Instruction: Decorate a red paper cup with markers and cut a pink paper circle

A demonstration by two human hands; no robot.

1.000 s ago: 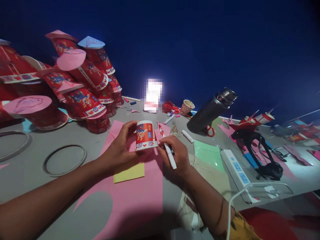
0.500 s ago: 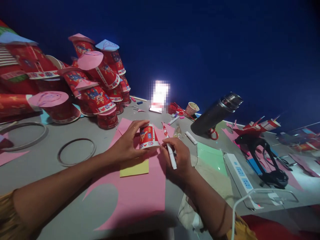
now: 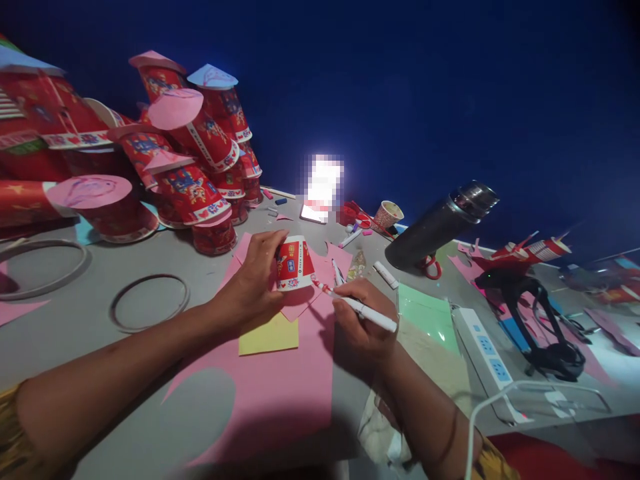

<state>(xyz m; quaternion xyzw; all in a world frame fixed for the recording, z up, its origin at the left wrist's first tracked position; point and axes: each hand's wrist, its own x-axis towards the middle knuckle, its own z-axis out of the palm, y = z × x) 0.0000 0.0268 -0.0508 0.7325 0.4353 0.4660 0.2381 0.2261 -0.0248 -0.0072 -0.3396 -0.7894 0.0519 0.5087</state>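
Note:
My left hand (image 3: 257,272) is closed around a red paper cup (image 3: 293,265) with a printed pattern and a white band, held tilted above the pink paper. A white marker (image 3: 373,313) with a red-and-white front end is gripped in my right hand (image 3: 365,317). Its front end points left and reaches close to the cup's right edge; I cannot tell whether it touches. Below my left hand, a yellow paper square (image 3: 270,337) lies on a cut pink sheet (image 3: 285,393). Another pen (image 3: 338,272) lies just behind my right hand.
Stacked red cups with paper cones (image 3: 187,190) stand at the left, near two grey rings (image 3: 150,303). A lit phone (image 3: 320,190) leans at the back. To the right are a black thermos (image 3: 443,227), green paper (image 3: 427,317), a power strip (image 3: 487,360) and a black strap (image 3: 545,327).
The marker has swung from steep to nearly level, its front end now by the cup's edge. My right hand has turned and shifted right. The cup has turned slightly in my left hand.

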